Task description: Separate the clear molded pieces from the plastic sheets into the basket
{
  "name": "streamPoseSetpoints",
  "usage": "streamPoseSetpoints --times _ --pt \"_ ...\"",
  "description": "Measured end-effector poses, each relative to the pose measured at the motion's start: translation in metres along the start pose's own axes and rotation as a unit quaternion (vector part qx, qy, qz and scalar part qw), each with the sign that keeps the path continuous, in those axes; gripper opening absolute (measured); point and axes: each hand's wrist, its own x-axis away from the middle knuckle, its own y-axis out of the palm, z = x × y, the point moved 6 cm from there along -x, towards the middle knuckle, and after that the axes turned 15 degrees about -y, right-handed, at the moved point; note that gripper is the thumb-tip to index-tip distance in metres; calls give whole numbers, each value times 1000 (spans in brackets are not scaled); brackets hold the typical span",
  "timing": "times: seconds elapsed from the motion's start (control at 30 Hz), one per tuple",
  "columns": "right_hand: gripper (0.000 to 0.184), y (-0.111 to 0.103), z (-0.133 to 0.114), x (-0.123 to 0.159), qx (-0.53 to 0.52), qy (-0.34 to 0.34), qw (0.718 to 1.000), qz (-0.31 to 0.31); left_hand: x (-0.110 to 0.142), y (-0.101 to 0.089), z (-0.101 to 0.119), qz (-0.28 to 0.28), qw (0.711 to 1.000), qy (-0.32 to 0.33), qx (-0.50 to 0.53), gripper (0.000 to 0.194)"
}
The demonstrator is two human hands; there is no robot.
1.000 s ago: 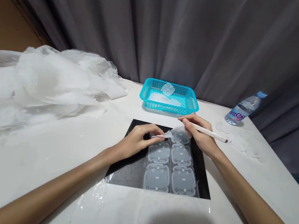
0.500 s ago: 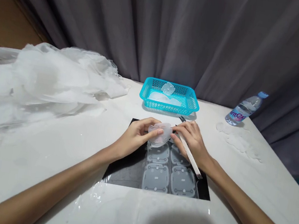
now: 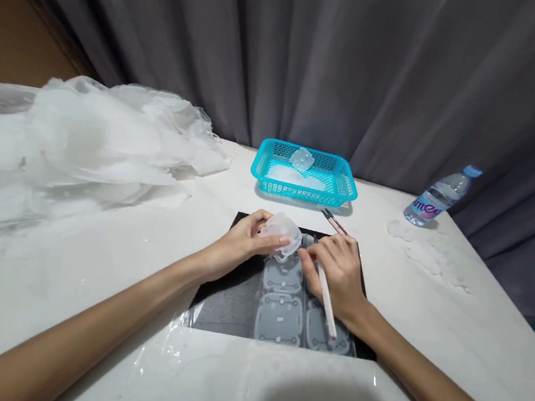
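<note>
My left hand [image 3: 247, 240] grips a thin, translucent white rounded-square sheet [image 3: 281, 230], thumb on its face and fingers behind. Close beside it, my right hand [image 3: 337, 269] is closed around a slim white-handled tool [image 3: 326, 303]. The handle slants down toward me, while the working end is mostly hidden by the fingers near the sheet's right edge. Beneath both hands lies a black board [image 3: 227, 304] bearing several grey rounded-square plates [image 3: 280, 318] under clear film. A thin pink tool with a dark forked tip [image 3: 334, 220] rests just beyond my right hand.
A turquoise perforated basket [image 3: 302, 195] behind the board holds translucent pieces [image 3: 302, 159]. A large heap of white film sheets [image 3: 97, 145] covers the left side. On the right stand a water bottle [image 3: 440, 197] and flat translucent scraps [image 3: 430, 255]. A grey curtain [image 3: 287, 52] hangs behind.
The sheet in my left hand has shifted slightly left and tilted. My right hand has turned, bringing the white handle steeper and lower, and now the pink tool shows more fully.
</note>
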Motion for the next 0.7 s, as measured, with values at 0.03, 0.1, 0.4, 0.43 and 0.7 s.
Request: streamPoseSetpoints --times 0.03,0.1,0.4,0.43,0.7 --pt "21 2 -3 0 8 -4 1000 -14 0 1 -1 -9 1000 -8 6 43" --pt "19 5 -6 -1 14 0 1000 -26 1 6 -3 -25 999 -18 18 39" --pt "7 3 -9 -4 12 -7 1000 -7 -4 12 -9 -15 994 -27 107 31" --pt "7 3 -8 -4 9 -2 1000 -8 -4 12 -8 -19 995 -23 100 31" --pt "9 11 0 0 -39 -1 999 -14 -4 7 -2 -25 999 -1 -22 36"
